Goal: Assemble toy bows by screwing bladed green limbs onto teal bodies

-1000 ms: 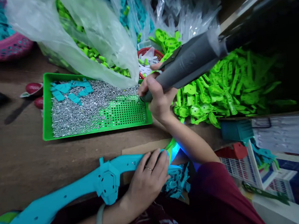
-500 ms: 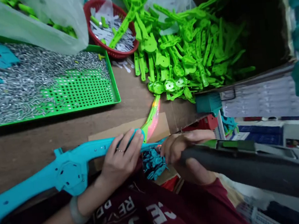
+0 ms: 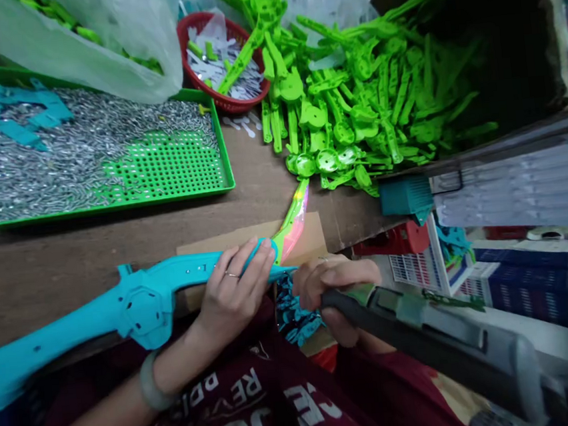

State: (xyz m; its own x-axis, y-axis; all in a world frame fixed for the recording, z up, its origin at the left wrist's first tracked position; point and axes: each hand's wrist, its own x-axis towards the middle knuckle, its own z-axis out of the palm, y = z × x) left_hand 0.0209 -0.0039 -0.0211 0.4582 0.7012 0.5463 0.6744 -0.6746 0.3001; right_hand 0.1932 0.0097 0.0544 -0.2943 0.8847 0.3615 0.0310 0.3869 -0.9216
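My left hand [image 3: 238,284], with a ring and a wrist bangle, is wrapped over the rounded end of a long blue plastic part [image 3: 145,307]. A curved green piece with a shiny pink, clear section [image 3: 292,225] extends from under those fingertips, over a cardboard sheet [image 3: 313,233]. In my right hand [image 3: 333,282] is a dark grey and green power screwdriver [image 3: 426,333], slanting down to the right. Its tip is hidden by my fingers, close to the end of the blue part.
A green perforated tray [image 3: 169,170] holds many small metal screws and blue pieces. Behind it are a plastic bag [image 3: 132,47] and a red basket [image 3: 202,90] of white strips. Green plastic parts [image 3: 345,113] spill from a cardboard box [image 3: 555,33]. Blue parts [image 3: 299,319] lie below the table edge.
The screwdriver's rear end has swung lower, and my right hand has shifted slightly left. My left hand stays on the blue part. The whole view has shifted a little.
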